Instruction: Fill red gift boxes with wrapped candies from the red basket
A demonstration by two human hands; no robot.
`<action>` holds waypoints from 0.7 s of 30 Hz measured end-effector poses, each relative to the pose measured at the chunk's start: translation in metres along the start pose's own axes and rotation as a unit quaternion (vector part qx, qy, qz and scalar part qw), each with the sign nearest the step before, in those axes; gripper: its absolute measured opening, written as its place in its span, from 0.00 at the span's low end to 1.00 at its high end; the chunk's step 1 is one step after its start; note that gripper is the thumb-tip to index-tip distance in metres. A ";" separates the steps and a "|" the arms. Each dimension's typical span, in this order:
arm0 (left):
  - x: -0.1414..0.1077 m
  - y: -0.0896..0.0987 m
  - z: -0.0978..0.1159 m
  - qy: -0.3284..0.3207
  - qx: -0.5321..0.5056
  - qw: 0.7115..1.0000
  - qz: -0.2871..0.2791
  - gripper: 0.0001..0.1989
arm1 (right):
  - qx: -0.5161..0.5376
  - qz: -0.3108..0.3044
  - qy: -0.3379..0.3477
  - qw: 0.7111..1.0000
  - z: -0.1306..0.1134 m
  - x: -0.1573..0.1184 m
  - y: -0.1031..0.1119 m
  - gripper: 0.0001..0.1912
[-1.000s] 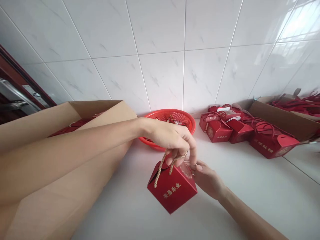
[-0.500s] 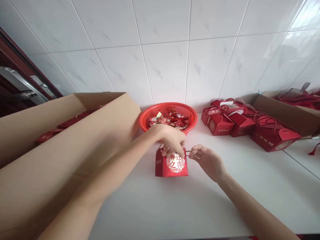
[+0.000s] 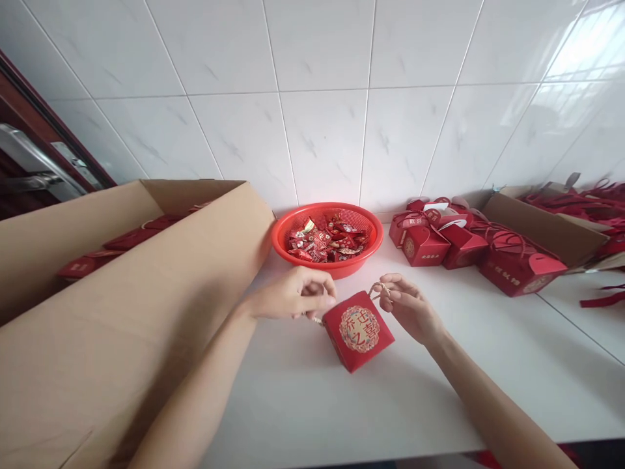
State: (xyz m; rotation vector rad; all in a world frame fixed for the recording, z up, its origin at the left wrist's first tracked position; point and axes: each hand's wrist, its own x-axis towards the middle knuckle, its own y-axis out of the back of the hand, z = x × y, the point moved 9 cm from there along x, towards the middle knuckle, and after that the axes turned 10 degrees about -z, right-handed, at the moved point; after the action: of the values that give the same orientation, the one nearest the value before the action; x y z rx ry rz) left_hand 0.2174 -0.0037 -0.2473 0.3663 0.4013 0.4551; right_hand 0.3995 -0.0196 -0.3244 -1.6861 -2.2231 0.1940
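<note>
Red box (image 3: pixel 359 330): cord (image 3: pixel 376 290) prob. being adjusted, clamped by fingers of R hand (image 3: pixel 409 307); L hand (image 3: pixel 293 294) closure can't be told; steadying prob. req'd next.

- The person's left forearm (image 3: pixel 205 384) is bare and slim, narrowing toward the wrist (image 3: pixel 249 309).
- The left hand (image 3: pixel 295 296) is bare.
- The right forearm (image 3: pixel 483 391) is slender, uncovered to the near edge.
- The right hand (image 3: pixel 410 311) is bare, slim-fingered.

We've got a white countertop (image 3: pixel 312 417) here, folks: a red plastic colander (image 3: pixel 349 269) sits near the middle, with red gift boxes (image 3: pixel 424 247) clustered to its right.
</note>
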 end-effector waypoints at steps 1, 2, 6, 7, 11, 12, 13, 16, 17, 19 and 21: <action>-0.006 0.012 0.005 -0.029 -0.011 0.998 0.056 0.12 | -0.004 0.005 0.014 1.000 -0.003 0.000 0.002 0.12; -0.012 0.022 0.008 -0.054 -0.022 0.993 0.105 0.12 | -0.006 0.007 0.027 1.000 -0.005 -0.001 0.004 0.11; -0.025 0.034 0.001 -0.071 -0.044 0.985 0.149 0.13 | -0.015 -0.005 0.026 1.000 -0.006 -0.002 0.005 0.10; -0.025 0.029 -0.005 -0.061 -0.046 0.990 0.122 0.14 | -0.017 -0.009 0.019 1.000 -0.005 -0.002 0.004 0.10; -0.019 0.006 -0.036 -0.004 -0.029 0.999 0.018 0.17 | -0.041 -0.022 -0.015 0.999 0.000 -0.001 0.001 0.11; -0.018 0.005 -0.041 0.005 -0.010 1.000 0.020 0.17 | -0.053 -0.025 -0.020 0.998 0.001 -0.001 0.001 0.11; -0.017 0.007 -0.044 0.009 0.018 0.999 0.038 0.17 | -0.065 -0.026 -0.024 0.997 0.001 -0.001 0.001 0.11; -0.014 0.017 -0.039 -0.018 0.110 0.986 0.125 0.15 | -0.109 -0.031 -0.026 0.993 0.001 -0.001 0.003 0.12; -0.013 0.018 -0.035 -0.034 0.128 0.980 0.148 0.14 | -0.131 -0.031 -0.029 0.990 0.001 -0.001 0.004 0.12; -0.007 0.016 -0.032 -0.052 0.143 0.974 0.168 0.13 | -0.189 -0.023 -0.032 0.981 -0.001 -0.002 0.006 0.14; -0.001 0.011 -0.033 -0.051 0.149 0.973 0.169 0.13 | -0.253 -0.007 -0.031 0.967 -0.003 -0.002 0.009 0.19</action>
State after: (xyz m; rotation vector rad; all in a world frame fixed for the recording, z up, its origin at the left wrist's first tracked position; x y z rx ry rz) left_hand 0.1982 0.0134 -0.2706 0.7542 0.3076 0.7080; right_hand 0.4088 -0.0195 -0.3250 -1.9259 -2.4771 -0.3626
